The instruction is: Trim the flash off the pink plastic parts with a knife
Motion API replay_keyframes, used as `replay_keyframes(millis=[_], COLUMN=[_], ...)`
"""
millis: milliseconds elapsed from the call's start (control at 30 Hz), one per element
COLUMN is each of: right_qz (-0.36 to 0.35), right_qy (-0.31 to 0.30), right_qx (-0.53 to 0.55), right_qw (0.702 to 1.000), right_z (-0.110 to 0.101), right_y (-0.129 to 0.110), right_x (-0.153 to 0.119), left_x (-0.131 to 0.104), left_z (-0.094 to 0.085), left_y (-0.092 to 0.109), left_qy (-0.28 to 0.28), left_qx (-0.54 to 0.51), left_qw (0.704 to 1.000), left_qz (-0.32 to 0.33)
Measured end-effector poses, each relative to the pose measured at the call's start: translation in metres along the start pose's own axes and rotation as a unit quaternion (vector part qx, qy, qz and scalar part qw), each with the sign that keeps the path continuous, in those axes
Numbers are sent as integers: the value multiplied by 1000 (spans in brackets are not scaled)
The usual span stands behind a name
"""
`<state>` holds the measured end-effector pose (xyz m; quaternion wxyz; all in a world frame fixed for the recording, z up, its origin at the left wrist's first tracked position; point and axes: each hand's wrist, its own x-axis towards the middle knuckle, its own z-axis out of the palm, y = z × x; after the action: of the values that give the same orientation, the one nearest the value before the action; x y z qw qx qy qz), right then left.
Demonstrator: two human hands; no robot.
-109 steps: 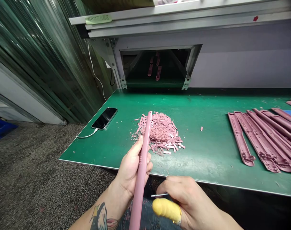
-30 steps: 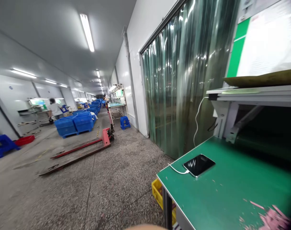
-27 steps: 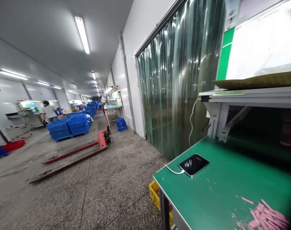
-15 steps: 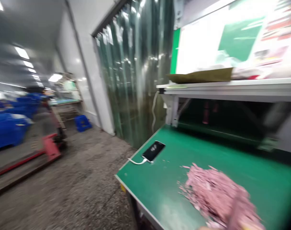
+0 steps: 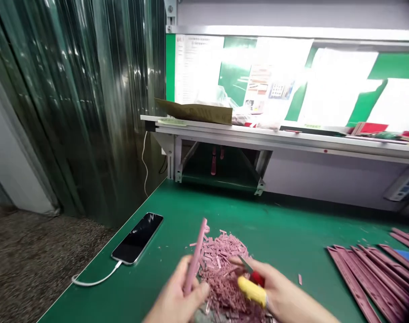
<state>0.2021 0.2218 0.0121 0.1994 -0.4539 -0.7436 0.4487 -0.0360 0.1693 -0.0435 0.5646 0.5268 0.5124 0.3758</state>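
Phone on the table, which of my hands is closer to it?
Left: your left hand holds a pink piece to the right of the phone, apart from it. Your right hand is farther right, at the pink scrap pile.

Hands (image 5: 182, 294) slightly blurred, forearms (image 5: 307, 306) cropped

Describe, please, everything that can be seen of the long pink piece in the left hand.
The long, narrow, pink, plastic-looking piece is gripped near its lower end by the left hand. It is tilted, its upper end leaning slightly right. Small rounded projections show beside that end, on its right. Behind it in view lies the loose pink scrap pile; whether they touch, I cannot tell. Blur hides finer detail.
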Motion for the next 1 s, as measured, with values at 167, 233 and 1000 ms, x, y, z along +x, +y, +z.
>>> replay_keyframes(millis=[167, 233, 1000], right_qz=[25, 31, 34], right_qy=[104, 153, 242], right_qx=[-201, -221, 244], right_qw=[974, 963, 938], right_z=[-65, -79, 3], right_y=[-10, -19, 12], right_x=[133, 200, -22], left_x=[33, 41, 1], left_z=[-45, -53, -9], left_y=[-18, -28, 23], left_qy=[196, 213, 197], left_qx=[348, 390, -151], left_qw=[917, 895, 964], left_qz=[15, 35, 98])
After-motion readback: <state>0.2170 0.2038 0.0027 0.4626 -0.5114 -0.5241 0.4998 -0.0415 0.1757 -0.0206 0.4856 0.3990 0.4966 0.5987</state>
